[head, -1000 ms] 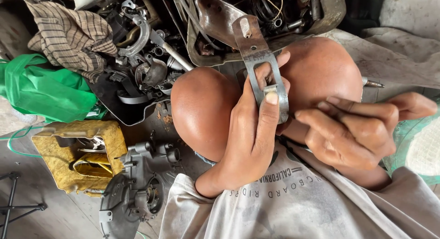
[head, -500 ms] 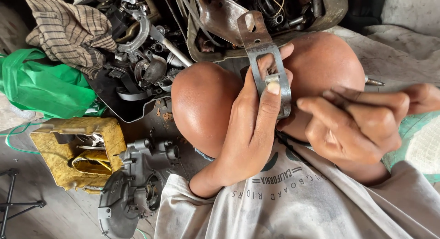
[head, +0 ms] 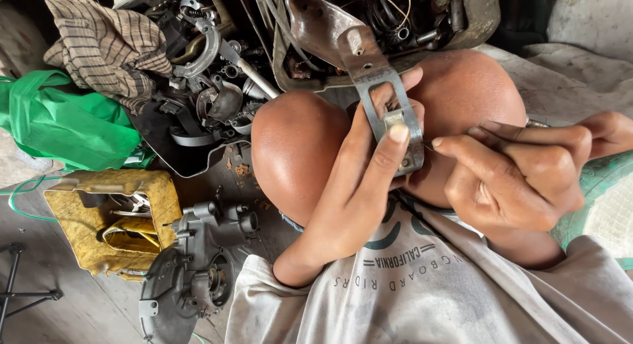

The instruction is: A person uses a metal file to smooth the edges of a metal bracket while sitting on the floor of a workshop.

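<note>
Left hand: your left hand is closed around a flat metal bracket, thumb pressed on its face, fingers wrapped behind; the grip is firm.
Bracket position: it stands nearly upright between your two bare knees, lower end in your palm, upper end reaching toward the scrap heap at the top edge of the floor.
Right hand: your right hand is curled shut on a thin metal tool; only its far end shows past the knuckles, so I cannot tell what kind it is. The index fingertip sits just beside the bracket's lower end.
Floor, left: a grey engine casing lies by your left knee, a yellow rag beside it, a green bag beyond.
Floor, top: a checked cloth over loose engine parts.
</note>
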